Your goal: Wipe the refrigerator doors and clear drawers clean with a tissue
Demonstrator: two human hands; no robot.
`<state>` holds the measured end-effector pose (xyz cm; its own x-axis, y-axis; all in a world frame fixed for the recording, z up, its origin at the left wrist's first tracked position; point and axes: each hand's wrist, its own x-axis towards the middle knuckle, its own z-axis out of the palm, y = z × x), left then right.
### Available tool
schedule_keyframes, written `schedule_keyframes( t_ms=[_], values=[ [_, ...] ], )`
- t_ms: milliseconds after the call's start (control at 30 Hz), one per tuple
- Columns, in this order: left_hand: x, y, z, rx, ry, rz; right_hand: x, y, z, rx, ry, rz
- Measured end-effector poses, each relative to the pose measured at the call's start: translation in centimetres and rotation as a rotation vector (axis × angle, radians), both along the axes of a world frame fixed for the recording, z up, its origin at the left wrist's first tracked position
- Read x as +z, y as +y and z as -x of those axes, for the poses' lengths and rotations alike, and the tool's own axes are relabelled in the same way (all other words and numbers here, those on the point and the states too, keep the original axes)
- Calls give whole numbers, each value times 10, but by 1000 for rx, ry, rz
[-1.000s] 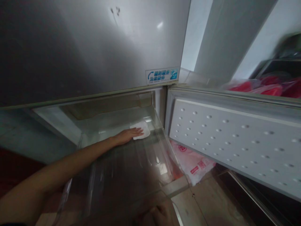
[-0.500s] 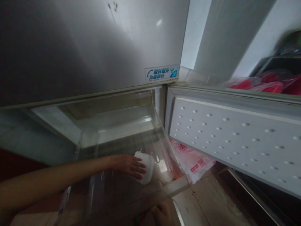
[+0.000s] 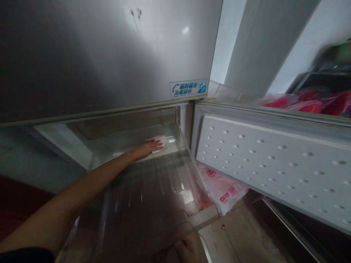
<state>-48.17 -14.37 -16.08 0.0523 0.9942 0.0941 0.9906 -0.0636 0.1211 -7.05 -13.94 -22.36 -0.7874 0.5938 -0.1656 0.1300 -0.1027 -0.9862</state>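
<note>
My left hand [image 3: 150, 147] presses a folded white cloth [image 3: 161, 144] against the pale strip at the back of a clear plastic drawer [image 3: 148, 193]. Its fingers lie over the cloth, and part of the cloth shows past the fingertips. The drawer is pulled out of the lower compartment of a grey fridge [image 3: 109, 54]. Low in the view, by the drawer's front, my right hand [image 3: 188, 250] shows dimly with its fingers curled. Whatever it holds there is hidden.
The fridge's lower door [image 3: 268, 157], with a dimpled inner panel, stands wide open to the right. Under it a pink and white plastic bag [image 3: 226, 186] lies on the tiled floor [image 3: 233, 233]. Red bundles in clear plastic [image 3: 304, 104] sit beyond the door.
My left hand has moved with the cloth from the middle of the drawer floor to the back of the drawer. The right hand stays low at the drawer's front.
</note>
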Motion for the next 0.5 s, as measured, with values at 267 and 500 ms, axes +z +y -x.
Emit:
schedule_keyframes(
  t_ms=[267,500],
  values=[
    [-5,-21,-32,-15,-37,91,12,-1,1,-21,54,123],
    [-11,-55,-109,-326,-72,255,0,-4,-1,-115,19,114]
  ],
)
